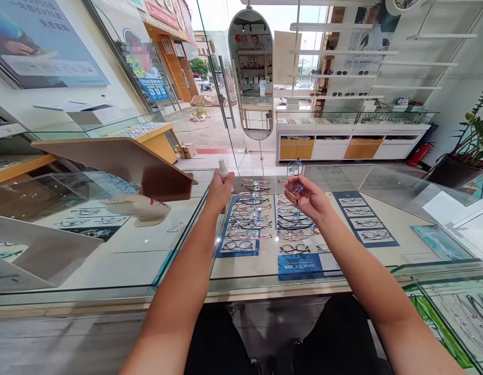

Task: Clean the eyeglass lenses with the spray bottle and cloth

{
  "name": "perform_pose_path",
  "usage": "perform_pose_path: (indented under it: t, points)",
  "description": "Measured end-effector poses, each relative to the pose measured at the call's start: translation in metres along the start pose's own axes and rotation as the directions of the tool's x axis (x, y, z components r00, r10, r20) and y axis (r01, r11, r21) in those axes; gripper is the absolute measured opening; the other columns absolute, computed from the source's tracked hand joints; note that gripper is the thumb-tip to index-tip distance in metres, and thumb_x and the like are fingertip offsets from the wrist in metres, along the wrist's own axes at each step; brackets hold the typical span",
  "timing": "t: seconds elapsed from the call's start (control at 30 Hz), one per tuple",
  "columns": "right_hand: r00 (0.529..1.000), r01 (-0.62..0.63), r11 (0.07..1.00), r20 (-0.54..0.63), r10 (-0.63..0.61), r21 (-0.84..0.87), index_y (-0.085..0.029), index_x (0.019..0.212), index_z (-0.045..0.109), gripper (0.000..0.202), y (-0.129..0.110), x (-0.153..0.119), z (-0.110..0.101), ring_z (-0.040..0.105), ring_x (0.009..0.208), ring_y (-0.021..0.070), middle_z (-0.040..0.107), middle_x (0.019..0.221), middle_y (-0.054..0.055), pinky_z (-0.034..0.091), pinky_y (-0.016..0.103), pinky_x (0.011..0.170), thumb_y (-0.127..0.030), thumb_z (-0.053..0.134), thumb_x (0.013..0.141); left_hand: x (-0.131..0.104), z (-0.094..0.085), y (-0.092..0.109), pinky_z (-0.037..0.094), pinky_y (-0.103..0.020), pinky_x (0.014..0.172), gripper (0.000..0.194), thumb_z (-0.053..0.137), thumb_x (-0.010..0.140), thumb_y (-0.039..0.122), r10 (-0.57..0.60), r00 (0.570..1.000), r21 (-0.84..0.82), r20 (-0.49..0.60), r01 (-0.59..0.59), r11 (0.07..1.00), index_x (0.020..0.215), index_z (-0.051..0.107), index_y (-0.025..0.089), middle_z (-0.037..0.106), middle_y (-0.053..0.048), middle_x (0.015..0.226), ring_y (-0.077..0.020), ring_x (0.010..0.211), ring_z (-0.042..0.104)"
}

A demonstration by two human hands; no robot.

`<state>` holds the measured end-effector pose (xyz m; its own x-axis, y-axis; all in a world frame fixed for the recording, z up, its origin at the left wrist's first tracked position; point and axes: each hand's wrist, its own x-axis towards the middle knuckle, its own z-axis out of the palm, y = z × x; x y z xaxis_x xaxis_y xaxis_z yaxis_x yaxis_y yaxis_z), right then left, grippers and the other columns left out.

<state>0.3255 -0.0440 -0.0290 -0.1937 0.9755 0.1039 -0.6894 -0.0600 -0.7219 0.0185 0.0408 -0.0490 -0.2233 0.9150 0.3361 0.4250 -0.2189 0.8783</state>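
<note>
My left hand (220,192) is closed round a small white spray bottle (223,167), its nozzle end pointing up above my fingers. In my right hand (312,199) is a pair of eyeglasses (295,167), turned on end and pinched between thumb and fingers. One lens stands above the fingertips and the other is partly behind them. Both hands are raised apart over the glass display counter (241,284). Under them, several rows of eyeglass frames (251,225) rest on blue and white cards inside the counter.
On the left part of the counter stand a brown wooden stand (166,182), a beige animal-shaped object (141,207) and a white box (38,255). A blue tray (444,242) lies at the right. Beyond are an oval mirror (251,73), shelves and a potted plant (466,138).
</note>
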Motion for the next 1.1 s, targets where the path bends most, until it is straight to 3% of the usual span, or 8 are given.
perform_pose_path:
  t: [0.13,0.37,0.57,0.87,0.93,1.0,1.1]
  points:
    - [1.000,-0.003,0.999,-0.023,0.004,0.036,-0.024,0.091,0.078,0.017,-0.003,0.002,-0.001,0.082,0.098,0.0185,0.086,0.099,0.002,0.069,0.031,0.092,-0.030,0.094,0.090,0.014,-0.011,-0.023,0.052,-0.040,0.089,0.033,0.060,0.105,0.053,0.108,0.993,0.292,-0.043,-0.091,0.952,0.090,0.053,0.025,0.057,-0.006,0.092,-0.0276,0.092,0.061]
    - [1.000,0.020,1.000,-0.023,-0.020,0.000,-0.025,0.090,0.080,0.027,-0.002,0.004,-0.006,0.081,0.098,0.0187,0.086,0.100,0.002,0.069,0.030,0.090,-0.037,0.102,0.080,0.016,-0.016,-0.039,0.044,-0.036,0.079,0.033,0.067,0.100,0.054,-0.063,0.997,0.480,0.042,0.035,0.876,0.094,0.063,0.023,0.072,-0.010,0.098,-0.0298,0.095,0.066]
    - [1.000,0.029,0.998,-0.008,-0.029,-0.053,-0.026,0.090,0.081,0.031,-0.002,0.003,-0.007,0.081,0.099,0.0188,0.086,0.105,0.002,0.070,0.030,0.091,-0.042,0.104,0.078,0.016,-0.011,-0.048,0.043,-0.036,0.079,0.034,0.074,0.097,0.054,-0.085,0.994,0.538,0.072,0.033,0.842,0.099,0.069,0.021,0.080,-0.016,0.112,-0.0349,0.107,0.072]
    - [1.000,0.027,0.999,0.006,-0.027,-0.026,-0.026,0.088,0.082,0.036,-0.002,0.002,-0.005,0.081,0.096,0.0161,0.086,0.100,0.000,0.070,0.026,0.089,-0.043,0.108,0.072,0.014,-0.009,-0.048,0.040,-0.035,0.075,0.039,0.073,0.097,0.061,-0.117,0.989,0.528,0.086,0.055,0.848,0.095,0.066,0.023,0.078,-0.014,0.105,-0.0325,0.100,0.071]
    - [1.000,0.030,0.999,-0.007,-0.030,-0.033,-0.025,0.090,0.081,0.032,-0.001,0.002,-0.007,0.081,0.097,0.0169,0.086,0.101,0.001,0.070,0.027,0.090,-0.041,0.106,0.076,0.012,-0.010,-0.044,0.042,-0.037,0.077,0.052,0.064,0.101,0.074,-0.158,0.986,0.505,0.048,0.112,0.856,0.090,0.064,0.023,0.078,-0.016,0.102,-0.0352,0.101,0.071]
    - [0.999,0.035,0.998,-0.012,-0.035,-0.045,-0.026,0.091,0.080,0.029,-0.001,0.003,-0.008,0.081,0.097,0.0180,0.087,0.103,0.002,0.070,0.029,0.090,-0.040,0.103,0.079,0.011,-0.014,-0.038,0.045,-0.040,0.084,0.065,0.045,0.106,0.082,-0.197,0.978,0.453,-0.062,0.204,0.868,0.087,0.064,0.023,0.078,-0.020,0.104,-0.0400,0.107,0.071]
    - [0.999,0.041,0.998,-0.005,-0.041,-0.043,-0.026,0.091,0.081,0.029,-0.002,0.003,-0.008,0.081,0.096,0.0176,0.086,0.103,0.001,0.070,0.029,0.089,-0.040,0.103,0.079,0.011,-0.027,-0.026,0.050,-0.045,0.097,0.059,0.029,0.115,0.065,-0.125,0.940,0.335,-0.318,0.235,0.913,0.096,0.065,0.022,0.076,-0.024,0.118,-0.0413,0.122,0.069]
